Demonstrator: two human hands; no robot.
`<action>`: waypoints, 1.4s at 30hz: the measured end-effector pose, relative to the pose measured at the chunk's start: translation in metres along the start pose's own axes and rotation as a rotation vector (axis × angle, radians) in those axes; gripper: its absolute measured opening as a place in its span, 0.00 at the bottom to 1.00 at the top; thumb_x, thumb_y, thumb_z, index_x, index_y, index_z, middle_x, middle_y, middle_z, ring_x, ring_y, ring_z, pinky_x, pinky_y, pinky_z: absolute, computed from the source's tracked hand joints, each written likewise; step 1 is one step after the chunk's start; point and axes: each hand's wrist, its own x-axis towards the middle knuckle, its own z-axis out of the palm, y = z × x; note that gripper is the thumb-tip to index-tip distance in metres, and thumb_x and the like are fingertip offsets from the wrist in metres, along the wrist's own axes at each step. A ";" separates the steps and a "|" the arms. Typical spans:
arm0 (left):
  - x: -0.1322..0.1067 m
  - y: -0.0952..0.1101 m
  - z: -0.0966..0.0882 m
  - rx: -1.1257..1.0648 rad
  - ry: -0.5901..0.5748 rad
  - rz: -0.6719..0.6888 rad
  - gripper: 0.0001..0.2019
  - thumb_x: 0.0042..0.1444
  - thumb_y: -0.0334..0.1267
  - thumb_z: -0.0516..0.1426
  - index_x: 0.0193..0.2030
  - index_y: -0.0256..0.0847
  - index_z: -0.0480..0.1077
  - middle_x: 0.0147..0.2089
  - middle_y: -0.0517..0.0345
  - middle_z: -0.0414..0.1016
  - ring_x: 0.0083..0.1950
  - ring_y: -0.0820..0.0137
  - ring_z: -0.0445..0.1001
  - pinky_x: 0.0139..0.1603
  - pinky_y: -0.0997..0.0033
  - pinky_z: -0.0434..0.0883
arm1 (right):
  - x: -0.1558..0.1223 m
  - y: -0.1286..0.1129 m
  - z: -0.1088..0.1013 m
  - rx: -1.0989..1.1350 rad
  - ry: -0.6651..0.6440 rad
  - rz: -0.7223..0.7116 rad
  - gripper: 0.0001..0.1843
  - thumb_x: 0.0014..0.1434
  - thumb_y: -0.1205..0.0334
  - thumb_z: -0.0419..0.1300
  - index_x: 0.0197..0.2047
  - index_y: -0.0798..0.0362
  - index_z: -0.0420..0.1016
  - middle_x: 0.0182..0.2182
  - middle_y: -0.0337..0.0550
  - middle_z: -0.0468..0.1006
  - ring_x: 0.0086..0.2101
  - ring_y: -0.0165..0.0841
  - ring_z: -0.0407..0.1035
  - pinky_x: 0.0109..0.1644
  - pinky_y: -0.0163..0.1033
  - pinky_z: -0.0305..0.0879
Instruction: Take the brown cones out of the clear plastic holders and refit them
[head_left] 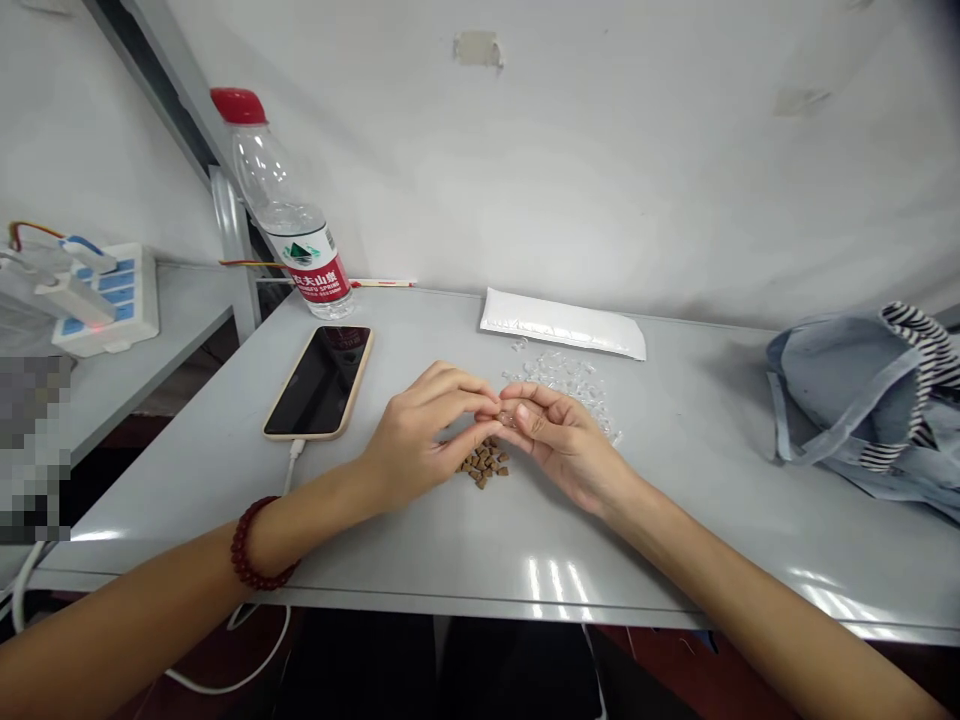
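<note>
Head view: left hand [424, 435] and right hand [559, 447] meet over the table, fingertips together. Right thumb and fingers are pinched on a small pale piece [508, 419], which sits right at the meeting point; it's too small and covered to tell its long axis or which way it points. Left thumb and fingers reach in to the same spot, but can't tell if they grip it or only touch it. Directly under the hands is a small heap of brown chunks [484, 463]. Just past the right hand is a loose scatter of clear plastic pieces [561, 385], then a white foil-backed pouch [562, 323] lying flat, long axis running roughly left-right. Left of the hands, a phone [319, 382] in a tan case lies face up on the grey table [697, 540], long axis angled away, charging cable [294, 465] at its near end. Red bead bracelet [259, 543] on left wrist. Further out: Nongfu Spring water bottle [289, 200] with red cap, denim tote bag [855, 395] with striped strap at right, power strip [105, 300] on a side table.
</note>
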 end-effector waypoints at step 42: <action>-0.002 -0.004 0.002 0.245 0.040 0.206 0.08 0.52 0.30 0.61 0.39 0.37 0.67 0.38 0.53 0.73 0.42 0.66 0.68 0.43 0.63 0.70 | -0.008 -0.005 0.014 -0.216 -0.089 -0.013 0.16 0.59 0.56 0.61 0.48 0.51 0.67 0.37 0.46 0.82 0.41 0.38 0.77 0.48 0.49 0.71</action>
